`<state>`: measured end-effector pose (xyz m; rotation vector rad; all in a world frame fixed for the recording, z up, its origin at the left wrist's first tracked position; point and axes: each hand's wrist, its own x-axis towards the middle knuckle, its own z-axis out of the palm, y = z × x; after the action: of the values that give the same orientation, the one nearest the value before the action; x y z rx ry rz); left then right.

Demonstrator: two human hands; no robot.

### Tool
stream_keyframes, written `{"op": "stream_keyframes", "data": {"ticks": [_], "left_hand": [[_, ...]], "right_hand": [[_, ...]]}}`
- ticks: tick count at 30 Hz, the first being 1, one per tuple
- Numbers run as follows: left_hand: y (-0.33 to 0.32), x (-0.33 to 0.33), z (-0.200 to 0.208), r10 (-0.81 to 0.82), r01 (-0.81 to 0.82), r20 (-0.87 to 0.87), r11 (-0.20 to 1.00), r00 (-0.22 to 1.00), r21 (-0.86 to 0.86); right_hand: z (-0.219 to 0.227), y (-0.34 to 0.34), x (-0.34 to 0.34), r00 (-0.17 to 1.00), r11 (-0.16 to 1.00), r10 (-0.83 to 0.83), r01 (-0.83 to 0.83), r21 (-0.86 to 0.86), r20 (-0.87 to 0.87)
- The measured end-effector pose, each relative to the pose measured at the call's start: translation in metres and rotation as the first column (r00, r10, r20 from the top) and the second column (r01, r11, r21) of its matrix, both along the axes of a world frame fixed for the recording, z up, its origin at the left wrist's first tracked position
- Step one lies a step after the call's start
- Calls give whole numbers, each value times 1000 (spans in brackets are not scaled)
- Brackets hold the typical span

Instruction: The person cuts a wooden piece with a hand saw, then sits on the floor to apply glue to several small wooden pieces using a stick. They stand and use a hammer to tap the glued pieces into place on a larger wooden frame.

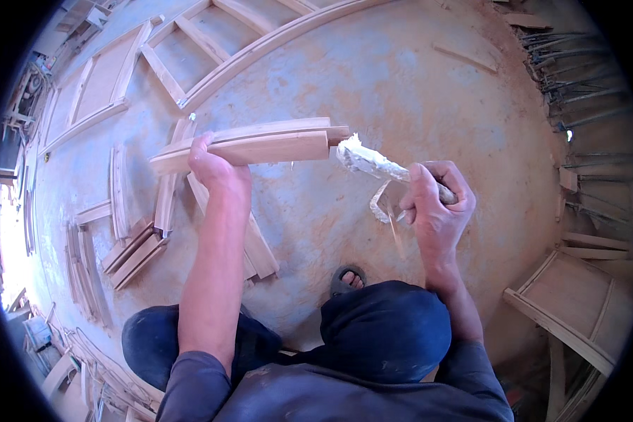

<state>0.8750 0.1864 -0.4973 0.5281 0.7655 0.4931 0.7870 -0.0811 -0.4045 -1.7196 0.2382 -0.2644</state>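
Observation:
My left hand [219, 167] is closed around a grooved wooden rail [274, 146], holding it raised and nearly level in front of me. A narrow tenon [339, 133] sticks out of the rail's right end. In my right hand [439, 204] is a stick [376, 163] thickly coated with white paste that looks like glue. Its coated tip is at the tenon; whether they touch I cannot tell. Just below the stick is a white-smeared rim [381, 204], partly hidden by my right hand.
Wooden frames [218, 77] lie on the floor ahead. Loose rails [139, 253] and strips lie on the left. My sandalled foot [347, 279] is below my hands. A panelled frame [562, 302] leans at the right, below a row of dark rods [584, 91].

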Motion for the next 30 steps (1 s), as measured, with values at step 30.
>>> {"op": "stream_keyframes", "data": {"ticks": [30], "left_hand": [[31, 3, 5, 77, -78, -103, 997, 992, -5]], "right_hand": [[-93, 26, 12, 804, 572, 578, -274, -773, 143]]}}
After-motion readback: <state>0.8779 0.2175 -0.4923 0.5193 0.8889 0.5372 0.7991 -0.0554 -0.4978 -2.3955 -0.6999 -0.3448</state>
